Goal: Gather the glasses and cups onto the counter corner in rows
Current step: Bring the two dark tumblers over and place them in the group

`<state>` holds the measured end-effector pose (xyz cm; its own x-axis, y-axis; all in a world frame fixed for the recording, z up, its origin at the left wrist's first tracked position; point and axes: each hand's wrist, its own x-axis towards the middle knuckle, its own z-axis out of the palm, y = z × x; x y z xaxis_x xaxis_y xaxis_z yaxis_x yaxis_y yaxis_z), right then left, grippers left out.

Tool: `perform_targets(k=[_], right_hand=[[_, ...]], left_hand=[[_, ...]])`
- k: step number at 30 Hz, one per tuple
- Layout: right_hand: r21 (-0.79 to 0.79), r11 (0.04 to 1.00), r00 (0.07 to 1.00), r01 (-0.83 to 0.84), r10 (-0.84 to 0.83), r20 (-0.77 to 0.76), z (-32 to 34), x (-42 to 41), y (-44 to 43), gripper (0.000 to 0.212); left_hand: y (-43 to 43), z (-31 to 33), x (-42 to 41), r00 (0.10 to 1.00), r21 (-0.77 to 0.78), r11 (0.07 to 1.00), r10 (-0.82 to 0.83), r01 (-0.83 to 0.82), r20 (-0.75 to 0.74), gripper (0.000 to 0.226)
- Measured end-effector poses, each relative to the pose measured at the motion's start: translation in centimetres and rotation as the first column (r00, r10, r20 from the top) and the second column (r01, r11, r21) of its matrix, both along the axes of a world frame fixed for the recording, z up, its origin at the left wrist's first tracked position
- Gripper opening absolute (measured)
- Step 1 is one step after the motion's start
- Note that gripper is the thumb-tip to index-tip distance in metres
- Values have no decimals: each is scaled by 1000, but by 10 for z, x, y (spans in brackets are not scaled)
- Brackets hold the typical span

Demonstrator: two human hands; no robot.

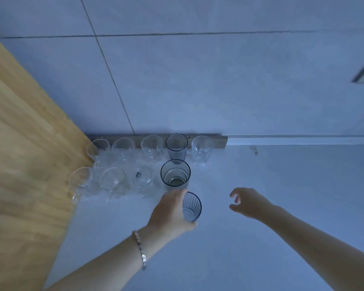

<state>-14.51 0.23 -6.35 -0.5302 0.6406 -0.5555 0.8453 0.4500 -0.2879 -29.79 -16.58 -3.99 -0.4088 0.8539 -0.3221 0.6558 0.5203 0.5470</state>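
Observation:
My left hand (169, 212) grips a ribbed blue-tinted glass (191, 206), tilted on its side just in front of the rows. My right hand (248, 201) hovers to the right with fingers apart and holds nothing. At the counter corner stand two rows of glasses. The back row along the wall has several clear glasses (151, 147) and a tall tinted glass (176, 148). The front row holds clear stemmed glasses (111, 179) and a wide tinted glass (175, 173) at its right end, directly behind the glass in my left hand.
A wooden panel (23, 156) bounds the corner on the left. The white counter (261, 238) stretches to the right and toward me. A tiled wall (177, 80) rises behind the back row, with a grey strip (219, 140) at its foot.

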Motion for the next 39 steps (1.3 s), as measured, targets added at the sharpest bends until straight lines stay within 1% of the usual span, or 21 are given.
perform_targets(k=[3, 7, 10, 14, 18, 21, 24, 28, 31, 33, 35, 37, 39], right_hand=[[2, 997, 997, 75, -75, 12, 4, 33, 14, 34], [9, 992, 991, 129, -128, -34, 8, 63, 29, 31], [-2, 989, 987, 151, -151, -61, 7, 77, 32, 29], [-15, 985, 981, 170, -170, -90, 3, 90, 34, 27], [-32, 993, 990, 114, -116, -80, 0, 95, 31, 28], [-52, 993, 991, 104, -108, -79, -2, 96, 28, 28], [-63, 995, 994, 80, -85, -72, -2, 96, 24, 29], [-65, 995, 996, 71, -74, -48, -3, 95, 17, 30], [-62, 996, 997, 67, -68, -21, 1, 93, 10, 31], [-55, 996, 997, 74, -74, 6, 5, 93, 5, 33], [-39, 995, 995, 95, -93, 30, 10, 95, -1, 34], [-20, 993, 992, 117, -116, 47, 16, 100, -10, 34], [7, 992, 989, 127, -127, 70, 25, 109, -23, 35]], left_hand=[[46, 1, 20, 998, -26, 998, -51, 50, -32, 72], [96, 1, 33, 975, -91, 990, -126, 111, -181, 61], [116, -7, 35, 956, -129, 985, -141, 111, -255, 55], [135, -11, 32, 941, -156, 984, -131, 86, -311, 59], [136, -12, 27, 898, -163, 981, -164, 106, -408, 59], [131, -17, 25, 873, -176, 977, -188, 120, -450, 72], [129, -20, 22, 871, -179, 975, -198, 129, -450, 82], [126, -17, 21, 866, -197, 971, -214, 137, -452, 83], [114, -10, 31, 839, -206, 959, -272, 196, -471, 85], [103, 0, 40, 818, -142, 946, -323, 291, -476, 72], [92, 9, 48, 809, -96, 916, -390, 390, -440, 50], [80, 16, 52, 828, -151, 893, -450, 424, -336, 32], [71, 19, 54, 847, -240, 871, -479, 428, -231, 29]])
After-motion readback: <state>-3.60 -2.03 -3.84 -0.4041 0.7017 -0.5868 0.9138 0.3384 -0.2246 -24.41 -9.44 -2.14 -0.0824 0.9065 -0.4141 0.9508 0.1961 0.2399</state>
